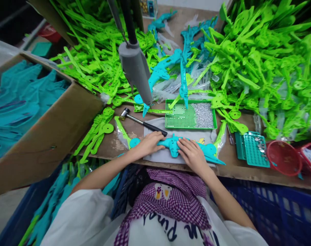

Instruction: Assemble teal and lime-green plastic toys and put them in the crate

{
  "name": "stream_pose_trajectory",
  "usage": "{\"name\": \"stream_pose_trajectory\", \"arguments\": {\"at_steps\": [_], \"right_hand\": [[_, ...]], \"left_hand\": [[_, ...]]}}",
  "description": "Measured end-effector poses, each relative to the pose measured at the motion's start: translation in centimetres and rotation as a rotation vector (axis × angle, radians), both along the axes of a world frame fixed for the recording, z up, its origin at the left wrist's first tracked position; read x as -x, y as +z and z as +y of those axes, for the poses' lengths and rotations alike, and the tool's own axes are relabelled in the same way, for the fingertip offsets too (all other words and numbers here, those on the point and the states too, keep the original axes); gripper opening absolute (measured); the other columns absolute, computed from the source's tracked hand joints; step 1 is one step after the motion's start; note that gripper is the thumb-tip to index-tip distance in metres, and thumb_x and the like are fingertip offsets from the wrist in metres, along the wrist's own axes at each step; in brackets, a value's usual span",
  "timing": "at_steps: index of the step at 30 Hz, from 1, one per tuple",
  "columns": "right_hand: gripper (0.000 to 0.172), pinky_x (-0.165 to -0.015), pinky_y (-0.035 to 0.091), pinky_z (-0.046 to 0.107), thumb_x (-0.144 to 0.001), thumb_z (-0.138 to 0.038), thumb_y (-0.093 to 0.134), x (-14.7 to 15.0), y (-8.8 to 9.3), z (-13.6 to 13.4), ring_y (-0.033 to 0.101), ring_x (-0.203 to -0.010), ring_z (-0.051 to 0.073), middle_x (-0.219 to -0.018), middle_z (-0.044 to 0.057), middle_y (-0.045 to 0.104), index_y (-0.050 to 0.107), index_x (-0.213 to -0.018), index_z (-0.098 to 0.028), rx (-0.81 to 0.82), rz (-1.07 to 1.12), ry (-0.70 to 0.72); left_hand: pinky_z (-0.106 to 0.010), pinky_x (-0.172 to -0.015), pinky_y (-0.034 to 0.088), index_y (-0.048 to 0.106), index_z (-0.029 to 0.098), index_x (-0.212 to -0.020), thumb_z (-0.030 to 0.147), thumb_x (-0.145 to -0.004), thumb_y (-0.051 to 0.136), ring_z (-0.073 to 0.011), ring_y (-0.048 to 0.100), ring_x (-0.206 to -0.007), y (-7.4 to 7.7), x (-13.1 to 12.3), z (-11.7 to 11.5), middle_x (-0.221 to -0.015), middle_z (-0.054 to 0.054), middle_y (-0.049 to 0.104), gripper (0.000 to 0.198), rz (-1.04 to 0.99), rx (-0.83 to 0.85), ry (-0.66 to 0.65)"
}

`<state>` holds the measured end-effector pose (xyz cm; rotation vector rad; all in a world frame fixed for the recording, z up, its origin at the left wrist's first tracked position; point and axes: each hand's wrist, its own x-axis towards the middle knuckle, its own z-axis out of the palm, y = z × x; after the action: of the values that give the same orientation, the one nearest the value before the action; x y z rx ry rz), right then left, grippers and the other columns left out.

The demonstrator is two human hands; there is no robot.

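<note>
Blue plastic part (174,145) lies lengthwise along the front edge of the table (135,129), its middle over a grey cloth (155,156) that probably saves it from scratches. The left hand (149,143) is half curled over one side of it, fingertips near its raised centre (whether it truly grips, I cannot tell). The right hand (192,152) lies open on the other side, fingers spread and nearly straight, seemingly to steady it. Just beyond, towards the table's back edge, the hammer (146,125) and a green tray (190,128) of small metal pieces (203,115) sit close, presumably for easy reach. Green plastic parts (247,51) are heaped at the table's back right corner.
</note>
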<state>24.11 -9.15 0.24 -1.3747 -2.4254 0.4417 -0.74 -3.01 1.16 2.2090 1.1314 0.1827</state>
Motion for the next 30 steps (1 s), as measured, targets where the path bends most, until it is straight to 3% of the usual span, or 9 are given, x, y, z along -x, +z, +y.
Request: {"name": "stream_pose_trajectory", "arguments": {"at_steps": [8,15,26,30], "right_hand": [[0.041,-0.108,0.037,0.044,-0.098,-0.027,0.041,0.1,-1.0,-0.2,0.049,-0.131,0.022,-0.140,0.008,0.054,0.050,-0.137,-0.020,-0.105,-0.094,0.029],[0.043,-0.109,0.035,0.041,-0.097,-0.024,0.042,0.1,-1.8,-0.5,0.047,-0.132,0.021,-0.142,0.009,0.051,0.047,-0.139,-0.018,-0.200,-0.115,0.025],[0.040,-0.109,0.032,0.046,-0.099,-0.029,0.041,0.4,-0.7,-0.3,0.049,-0.131,0.023,-0.139,0.010,0.054,0.051,-0.135,-0.017,-0.146,-0.104,0.015],[0.042,-0.110,0.031,0.046,-0.099,-0.034,0.041,1.4,-0.2,0.0,0.047,-0.133,0.023,-0.141,0.008,0.052,0.051,-0.136,-0.017,-0.151,-0.100,0.093]], "left_hand": [[-0.032,-0.081,0.046,0.061,0.019,-0.099,0.032,-0.079,0.067,-0.0232,0.060,-0.092,-1.4,0.7,0.8,-0.094,-0.006,0.062,0.024,-0.068,0.029,-0.072],[-0.033,-0.077,0.046,0.062,0.018,-0.091,0.024,-0.068,0.074,-0.0230,0.062,-0.089,-1.6,0.4,1.7,-0.095,-0.005,0.065,0.027,-0.174,0.140,0.006],[-0.035,-0.083,0.048,0.062,0.017,-0.095,0.018,-0.069,0.072,-0.0247,0.062,-0.095,-1.4,0.1,0.9,-0.098,-0.007,0.066,0.028,-0.120,0.077,0.011],[-0.034,-0.083,0.048,0.063,0.016,-0.095,0.018,-0.069,0.072,-0.0233,0.063,-0.094,-1.1,0.0,0.8,-0.097,-0.006,0.066,0.027,-0.090,0.074,0.013]]}}
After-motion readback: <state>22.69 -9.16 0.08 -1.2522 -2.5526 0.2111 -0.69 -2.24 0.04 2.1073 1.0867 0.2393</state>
